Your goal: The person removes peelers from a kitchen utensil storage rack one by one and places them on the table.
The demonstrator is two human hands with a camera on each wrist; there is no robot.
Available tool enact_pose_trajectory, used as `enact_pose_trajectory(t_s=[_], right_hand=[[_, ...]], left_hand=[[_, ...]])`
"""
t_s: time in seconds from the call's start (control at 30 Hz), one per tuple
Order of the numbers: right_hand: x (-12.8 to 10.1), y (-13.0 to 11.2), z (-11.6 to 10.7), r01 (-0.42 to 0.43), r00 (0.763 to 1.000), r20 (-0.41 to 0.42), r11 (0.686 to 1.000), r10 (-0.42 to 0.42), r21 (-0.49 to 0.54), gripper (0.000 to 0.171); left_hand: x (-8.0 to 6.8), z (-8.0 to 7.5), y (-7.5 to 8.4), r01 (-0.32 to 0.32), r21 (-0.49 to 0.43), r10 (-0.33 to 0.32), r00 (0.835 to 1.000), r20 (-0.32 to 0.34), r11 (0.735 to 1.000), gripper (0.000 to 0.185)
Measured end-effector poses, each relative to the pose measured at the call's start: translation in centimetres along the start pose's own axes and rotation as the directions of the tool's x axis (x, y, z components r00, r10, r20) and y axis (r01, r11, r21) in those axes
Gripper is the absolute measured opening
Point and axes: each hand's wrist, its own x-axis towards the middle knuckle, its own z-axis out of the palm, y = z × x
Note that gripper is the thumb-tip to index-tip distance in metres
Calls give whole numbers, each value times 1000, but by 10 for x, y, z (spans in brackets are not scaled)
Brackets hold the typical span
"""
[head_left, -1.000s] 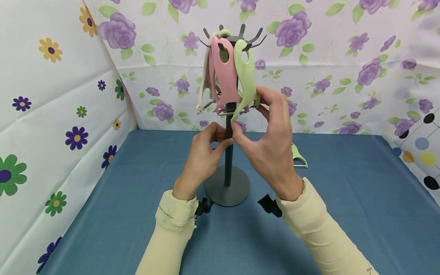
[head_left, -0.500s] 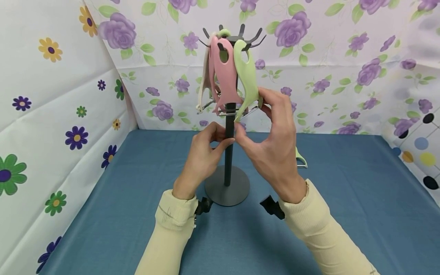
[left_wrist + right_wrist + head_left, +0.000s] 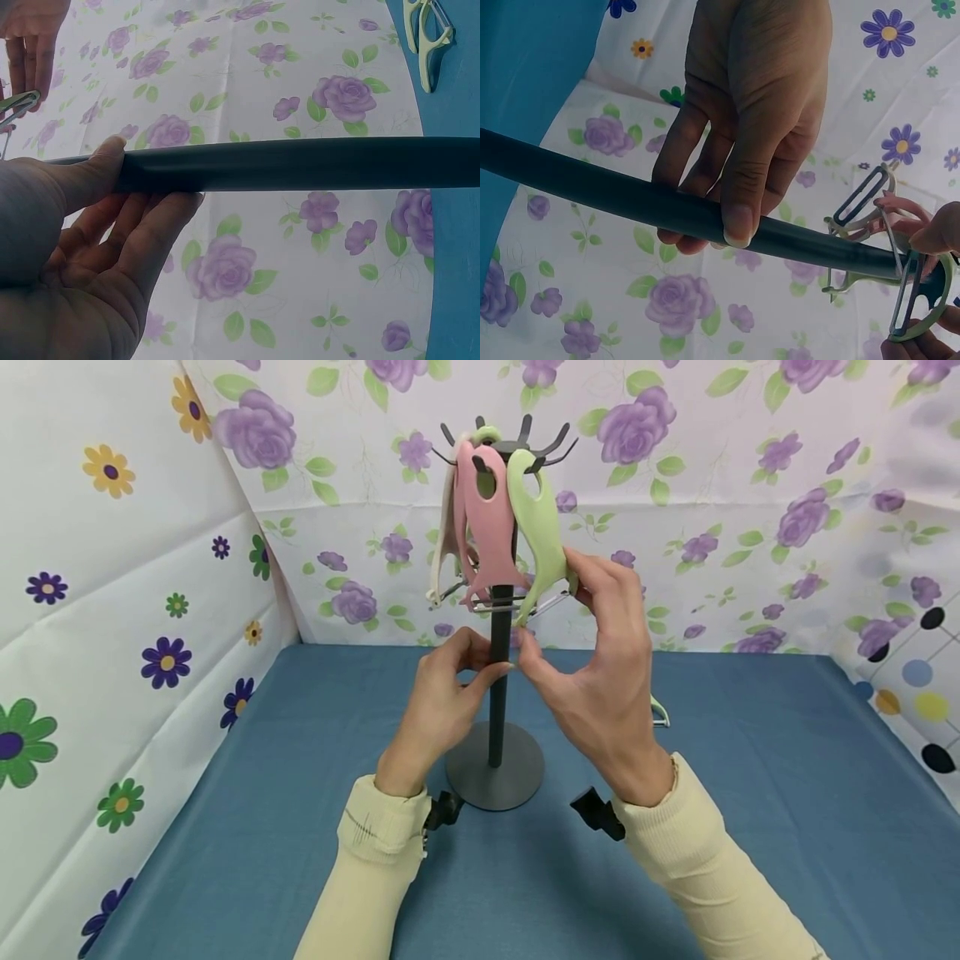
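A dark grey hook stand rises from a round base on the blue table. From its top hooks hang a pink peeler, a light green peeler and a cream peeler. My left hand grips the pole at mid height, thumb wrapped over it. My right hand pinches the lower forked end of the green peeler, index finger on one prong and thumb below the other. The peeler's top hole stays on its hook.
Another light green peeler lies on the blue table behind my right hand, also visible in the left wrist view. Floral sheets wall the table on the left, back and right.
My right hand has shifted a little to the right, swinging the green peeler's lower end that way. The left hand keeps its hold on the pole.
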Motion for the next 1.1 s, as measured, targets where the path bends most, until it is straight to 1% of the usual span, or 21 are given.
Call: enact_pose_trajectory(t_s=[0.13,0.43,0.9,1.1], right_hand=[[-1,0,-1,-13,1000,-20,1000,13,5,66],[-3,1,-2,0,999,-33,1000,0,16,66],[4,-1,-4,42,998,-53,999,-41,17,65],[8,-2,-4,59,997,-60,998,-57,35,64]], left_hand=[[-1,0,0,-4,2,4,1000,2,1000,15],[-3,3,-3,11,-7,-11,1000,9,1000,15],[-2,1,0,6,4,-6,1000,1,1000,15],[-1,0,1,0,11,0,1000,3,1000,15]])
